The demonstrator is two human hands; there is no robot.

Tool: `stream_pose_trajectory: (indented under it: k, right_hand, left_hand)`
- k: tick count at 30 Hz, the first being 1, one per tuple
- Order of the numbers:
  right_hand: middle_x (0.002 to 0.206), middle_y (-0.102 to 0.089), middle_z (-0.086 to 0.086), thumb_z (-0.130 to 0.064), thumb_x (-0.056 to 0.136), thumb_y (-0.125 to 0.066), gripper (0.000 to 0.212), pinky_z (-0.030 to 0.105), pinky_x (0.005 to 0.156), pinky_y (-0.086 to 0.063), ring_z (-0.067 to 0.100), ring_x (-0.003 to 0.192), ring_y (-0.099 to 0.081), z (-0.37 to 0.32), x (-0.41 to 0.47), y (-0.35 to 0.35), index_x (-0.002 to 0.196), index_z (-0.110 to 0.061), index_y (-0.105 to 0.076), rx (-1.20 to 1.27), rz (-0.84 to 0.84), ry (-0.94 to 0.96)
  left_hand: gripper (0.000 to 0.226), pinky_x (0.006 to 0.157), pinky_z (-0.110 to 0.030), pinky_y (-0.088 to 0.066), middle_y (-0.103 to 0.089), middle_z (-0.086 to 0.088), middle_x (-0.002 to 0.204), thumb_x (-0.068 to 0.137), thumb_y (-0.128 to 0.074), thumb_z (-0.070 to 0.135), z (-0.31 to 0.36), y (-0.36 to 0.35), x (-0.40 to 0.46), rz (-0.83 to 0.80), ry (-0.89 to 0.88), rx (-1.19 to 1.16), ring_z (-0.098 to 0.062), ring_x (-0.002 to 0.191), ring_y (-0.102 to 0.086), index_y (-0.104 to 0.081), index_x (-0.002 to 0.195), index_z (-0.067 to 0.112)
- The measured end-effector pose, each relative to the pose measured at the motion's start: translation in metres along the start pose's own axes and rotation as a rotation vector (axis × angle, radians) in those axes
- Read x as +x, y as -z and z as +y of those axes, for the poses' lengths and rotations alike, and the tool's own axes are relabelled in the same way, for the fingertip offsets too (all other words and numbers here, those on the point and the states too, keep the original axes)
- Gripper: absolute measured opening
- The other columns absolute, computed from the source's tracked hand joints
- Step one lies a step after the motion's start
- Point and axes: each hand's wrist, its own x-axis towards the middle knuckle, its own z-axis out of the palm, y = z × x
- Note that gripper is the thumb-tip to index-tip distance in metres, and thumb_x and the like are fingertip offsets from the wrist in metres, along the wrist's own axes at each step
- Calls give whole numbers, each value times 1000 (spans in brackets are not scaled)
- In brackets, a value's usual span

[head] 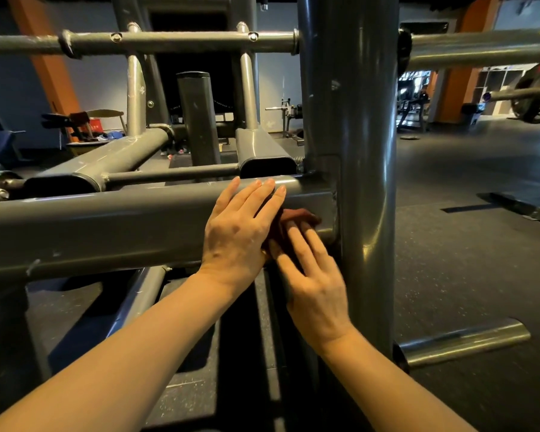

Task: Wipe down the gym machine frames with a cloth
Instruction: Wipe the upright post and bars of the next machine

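Dim gym space stretches behind, with a dark rubber floor [468, 244], orange columns [459, 73] and a loaded barbell [533, 95] far off to the right. Up close stands a grey machine frame: a thick horizontal beam [106, 226] runs in from the left and joins a wide upright post [356, 120]. The left hand [240, 232] lies flat on the beam, fingers straight and spread over its top edge, gripping nothing. Just beside it, near the joint with the post, the right hand [312, 275] presses a dark reddish cloth [293, 226] against the beam's front face with fingers extended; the cloth is mostly hidden between the two hands. A thinner rail [169, 42] crosses above, and a short steel peg [465, 341] juts from the post low down.
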Motion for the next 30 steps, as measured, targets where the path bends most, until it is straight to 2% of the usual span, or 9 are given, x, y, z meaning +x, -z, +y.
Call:
stream_pose_trajectory:
  k: [4, 6, 10, 14, 16, 20, 22, 26, 30]
  right_hand:
    - [141, -50, 23, -8, 87, -40, 45, 49, 103, -42, 42, 133, -40, 15, 17, 4, 127, -7, -63, -6, 95, -301]
    - [140, -50, 25, -7, 85, -41, 46, 49, 106, -39, 43, 131, -41, 0, 13, 0, 126, -5, -63, -25, 93, -247]
    - [138, -54, 22, -7, 86, -45, 35, 49, 81, -56, 41, 127, -49, 11, -2, 11, 110, -7, -69, -51, -36, -45]
    - [139, -49, 26, -11, 81, -32, 54, 57, 94, -47, 48, 128, -45, 13, 20, 21, 124, -3, -63, -39, 51, -446]
    - [139, -49, 26, -6, 76, -42, 55, 54, 96, -46, 49, 126, -47, -15, 24, 13, 127, -4, -62, -12, 34, -393]
    - [137, -55, 23, -4, 81, -45, 42, 47, 87, -53, 44, 124, -53, -39, 9, 2, 116, -5, -69, 28, -98, -10]
    - [138, -54, 22, 0, 77, -50, 44, 45, 80, -55, 43, 124, -52, -19, 9, 9, 116, -7, -68, 3, -87, -72]
    - [144, -45, 26, 14, 69, -61, 65, 54, 87, -50, 47, 132, -42, -8, 24, 14, 132, -4, -58, 35, 3, -500]
    - [138, -52, 24, -7, 77, -42, 52, 44, 78, -52, 42, 127, -44, -70, 33, -7, 124, -7, -63, 70, -93, -188]
  left_hand:
    - [80, 117, -37, -18, -59, -11, 132, 57, -89, 23, -1, -1, 0, -43, -5, 4, -26, 125, -55, -60, 130, 10]
    - [78, 116, -37, -18, -59, -11, 133, 58, -89, 21, 0, 0, 1, -47, -1, 5, -26, 125, -54, -59, 130, 10]
    - [89, 116, -40, -19, -54, -16, 137, 53, -90, 16, 0, 12, -2, -122, -27, -1, -30, 129, -50, -55, 135, 7]
    - [97, 118, -45, -19, -42, -17, 148, 54, -90, 17, -22, 35, -25, -123, -32, 35, -32, 139, -36, -48, 140, 7]
    - [98, 118, -46, -19, -41, -18, 148, 53, -91, 17, -37, 44, -36, -119, -19, 59, -33, 140, -34, -48, 140, 6]
    - [98, 117, -48, -20, -42, -20, 146, 54, -92, 21, -55, 49, -40, -191, 12, 103, -36, 138, -34, -46, 140, 5]
    - [97, 116, -50, -22, -45, -20, 143, 56, -91, 25, -58, 48, -37, -207, 10, 113, -36, 136, -38, -46, 140, 5]
    - [95, 115, -50, -25, -54, -18, 136, 51, -94, 23, -63, 43, -36, -167, 18, 101, -33, 127, -51, -54, 134, 5]
    - [87, 115, -45, -25, -58, -16, 133, 53, -93, 18, -65, 40, -36, -127, 25, 84, -29, 125, -54, -58, 131, 6]
